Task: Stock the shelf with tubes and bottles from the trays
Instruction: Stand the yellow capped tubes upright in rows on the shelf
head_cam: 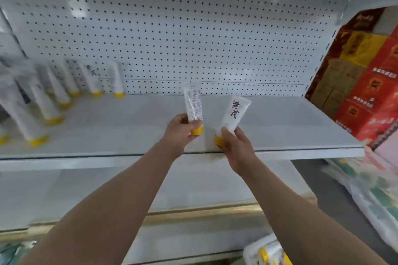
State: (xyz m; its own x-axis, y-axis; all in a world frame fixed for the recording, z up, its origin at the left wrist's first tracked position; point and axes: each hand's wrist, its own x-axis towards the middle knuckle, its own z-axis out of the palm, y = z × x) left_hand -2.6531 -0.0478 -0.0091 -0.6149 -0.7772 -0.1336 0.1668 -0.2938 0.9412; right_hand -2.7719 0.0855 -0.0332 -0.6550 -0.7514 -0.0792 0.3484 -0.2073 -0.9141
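My left hand grips a white tube with a yellow cap, held upright with its printed back facing me. My right hand holds a second white tube by its yellow cap end, tilted right, red and black characters on its front. Both tubes hover over the middle of the white shelf board. Several matching tubes stand cap-down in rows on the left part of the shelf.
A white pegboard back panel rises behind the shelf. Red and yellow boxes are stacked to the right. A plastic-wrapped pack of tubes lies at the bottom right. Wrapped packages sit at the right. A lower shelf runs beneath.
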